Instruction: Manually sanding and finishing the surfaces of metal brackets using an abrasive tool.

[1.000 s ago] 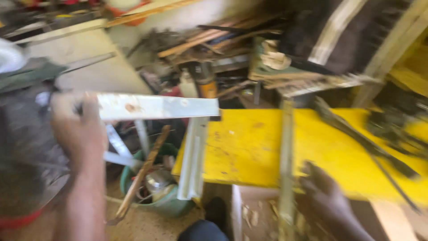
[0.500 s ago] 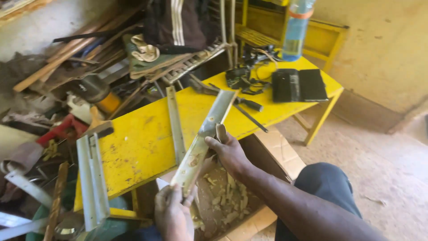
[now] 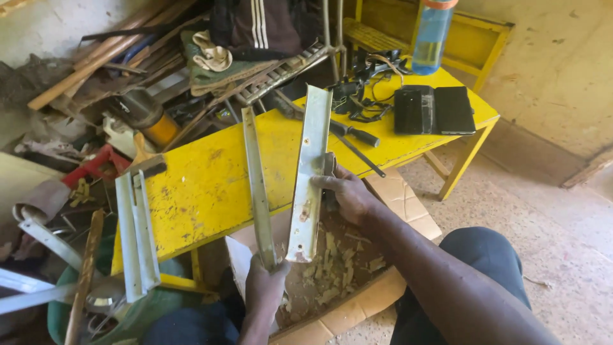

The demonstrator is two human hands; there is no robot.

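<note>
Nearest to me, at about 6 o'clock, my left hand [image 3: 263,291] has its fingers wrapped shut around the lower end of a narrow grey metal strip [image 3: 257,185], which runs up and away from me across the yellow desk [image 3: 204,185]. Just to the right of it, my right hand [image 3: 345,191] grips a wider pale metal channel [image 3: 308,176] at its mid-length, fingers curled closed over its right edge; the channel stands tilted, its lower end just beside my left hand and its top reaching toward 12 o'clock. The two pieces lie near each other, almost parallel; I cannot tell whether they touch at the bottom.

Under both hands sits an open cardboard box [image 3: 357,300] with wood chips [image 3: 332,268] scattered inside. My dark trouser knee [image 3: 479,268] shows at 4 o'clock.

At 8 o'clock a pair of light-coloured metal channels [image 3: 135,236] leans against the desk's near left corner, above a green basin [image 3: 128,319].

Further out on the desk, at 1 o'clock, a screwdriver with a black handle [image 3: 357,135] lies beside a long thin rod [image 3: 361,155]. Beyond them sit a black wallet-like case [image 3: 434,110], a tangle of dark cables [image 3: 357,96], and a clear bottle with an orange cap [image 3: 431,35] at the far edge.

At 10 to 11 o'clock, behind the desk, a heap of wooden sticks and scrap [image 3: 108,70] piles against the wall, with a dark striped garment [image 3: 262,25] on top.
</note>
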